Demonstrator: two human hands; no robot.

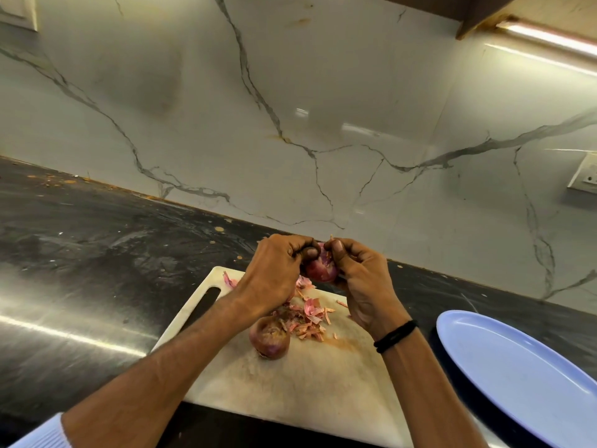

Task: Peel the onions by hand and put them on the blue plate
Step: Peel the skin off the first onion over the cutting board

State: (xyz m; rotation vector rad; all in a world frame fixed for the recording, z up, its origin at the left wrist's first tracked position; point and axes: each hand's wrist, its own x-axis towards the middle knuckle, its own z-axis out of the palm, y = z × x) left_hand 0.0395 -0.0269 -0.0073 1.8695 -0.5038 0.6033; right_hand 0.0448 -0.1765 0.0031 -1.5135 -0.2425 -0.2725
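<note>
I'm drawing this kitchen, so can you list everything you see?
held onion: one, purple, between left hand and right hand.
second onion: one, reddish-brown, on the cutting board.
onion skins: pile, pink, on the board.
cutting board: one, white, on the countertop.
blue plate: one, right of the board.
countertop: one, black.
wall: one, white marble, behind.
wristband: one, black, right wrist.
left hand: one, grips the held onion.
right hand: one, pinches its top.

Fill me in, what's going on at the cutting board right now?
A person is peeling a red onion, gripped in the left hand and right hand above the white cutting board, thumbs at its top. A second onion lies on the board beside a pile of loose skins. The blue plate on the right shows no onions in its visible part.
</note>
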